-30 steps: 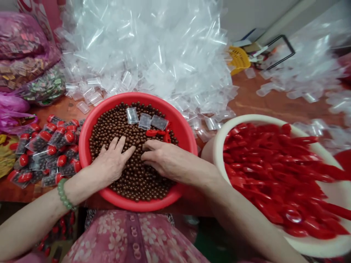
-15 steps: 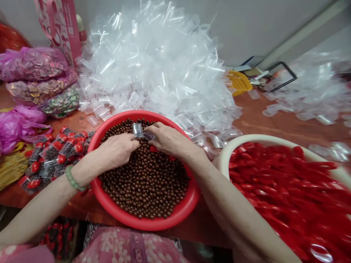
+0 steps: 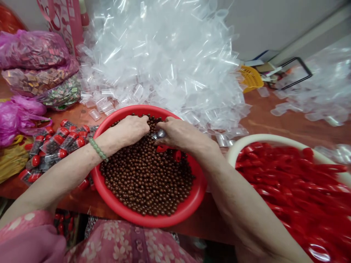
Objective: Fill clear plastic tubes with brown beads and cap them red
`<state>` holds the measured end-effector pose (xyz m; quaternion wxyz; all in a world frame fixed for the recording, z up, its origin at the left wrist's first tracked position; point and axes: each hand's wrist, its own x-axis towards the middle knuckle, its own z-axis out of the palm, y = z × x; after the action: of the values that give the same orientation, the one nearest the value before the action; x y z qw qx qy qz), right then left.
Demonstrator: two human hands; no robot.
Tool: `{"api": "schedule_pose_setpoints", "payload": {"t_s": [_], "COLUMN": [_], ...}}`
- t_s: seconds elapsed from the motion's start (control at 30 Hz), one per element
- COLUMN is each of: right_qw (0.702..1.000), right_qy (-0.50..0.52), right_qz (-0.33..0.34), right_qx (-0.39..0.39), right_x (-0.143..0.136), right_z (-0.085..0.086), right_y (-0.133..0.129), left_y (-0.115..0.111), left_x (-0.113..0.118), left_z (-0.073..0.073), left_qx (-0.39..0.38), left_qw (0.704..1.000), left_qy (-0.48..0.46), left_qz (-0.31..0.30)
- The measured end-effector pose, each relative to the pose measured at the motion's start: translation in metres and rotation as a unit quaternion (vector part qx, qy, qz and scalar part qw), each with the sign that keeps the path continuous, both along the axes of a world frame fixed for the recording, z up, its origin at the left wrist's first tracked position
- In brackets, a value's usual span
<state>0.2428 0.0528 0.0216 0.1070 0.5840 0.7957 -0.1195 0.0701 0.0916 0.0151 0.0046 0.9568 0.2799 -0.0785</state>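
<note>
A red basin (image 3: 120,206) full of brown beads (image 3: 148,175) stands in front of me. Over the beads at the basin's back left, my left hand (image 3: 131,129) has its fingers curled together; what they hold, if anything, is hidden. My right hand (image 3: 178,133) is wrapped round a small clear container (image 3: 159,134), low over the beads at the back right. Red caps (image 3: 177,156) lie on the beads under my right hand. The two hands are apart, with a small gap between them.
Clear containers (image 3: 164,62) are heaped behind the basin. Filled red-capped containers (image 3: 55,146) lie at left, beside bags of small packets (image 3: 41,82). A cream basin (image 3: 233,148) of red pieces (image 3: 290,182) stands at right. A yellow basket (image 3: 251,78) is farther back.
My left hand has moved right and away from the clear container it was beside. My right hand now covers more of its container and has shifted slightly right. The whole view has shifted a little.
</note>
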Motion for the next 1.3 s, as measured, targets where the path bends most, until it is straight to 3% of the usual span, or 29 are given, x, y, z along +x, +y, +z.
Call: {"api": "schedule_pose_setpoints", "payload": {"t_s": [0.13,0.43,0.5,0.63,0.73,0.83,0.93,1.17,1.23,1.3], "right_qw": [0.999,0.983,0.947,0.82,0.735,0.671,0.644,0.634,0.636,0.658], "right_qy": [-0.033,0.143,0.26,0.446,0.544,0.614,0.639,0.66,0.656,0.647], "right_qz": [0.014,0.009,-0.031,-0.121,-0.121,-0.1,-0.086,-0.108,-0.118,-0.128], "right_qx": [0.0,-0.116,-0.186,-0.339,-0.385,-0.404,-0.411,-0.389,-0.39,-0.363], "right_x": [-0.016,-0.03,-0.026,-0.017,-0.013,-0.013,-0.014,-0.019,-0.02,-0.022], "right_z": [-0.002,-0.027,-0.03,-0.034,-0.034,-0.032,-0.028,-0.025,-0.025,-0.024], "right_y": [-0.008,-0.009,-0.009,-0.01,-0.01,-0.01,-0.013,-0.026,-0.03,-0.034], "left_y": [-0.01,-0.01,-0.01,-0.008,-0.01,-0.018,-0.031,-0.059,-0.064,-0.066], "left_x": [-0.003,-0.012,-0.013,-0.023,-0.037,-0.052,-0.061,-0.054,-0.053,-0.053], "left_z": [0.007,-0.009,-0.011,-0.007,0.001,0.008,0.006,-0.011,-0.012,-0.011], "left_qx": [0.008,-0.012,-0.022,-0.046,-0.089,-0.234,-0.331,-0.305,-0.331,-0.386], "left_qw": [1.0,0.997,0.996,0.992,0.981,0.936,0.882,0.812,0.789,0.743], "left_qy": [0.024,-0.01,-0.019,-0.055,-0.142,-0.258,-0.331,-0.477,-0.496,-0.522], "left_qz": [0.011,0.077,0.09,0.106,0.096,0.052,0.056,0.142,0.149,0.161]}}
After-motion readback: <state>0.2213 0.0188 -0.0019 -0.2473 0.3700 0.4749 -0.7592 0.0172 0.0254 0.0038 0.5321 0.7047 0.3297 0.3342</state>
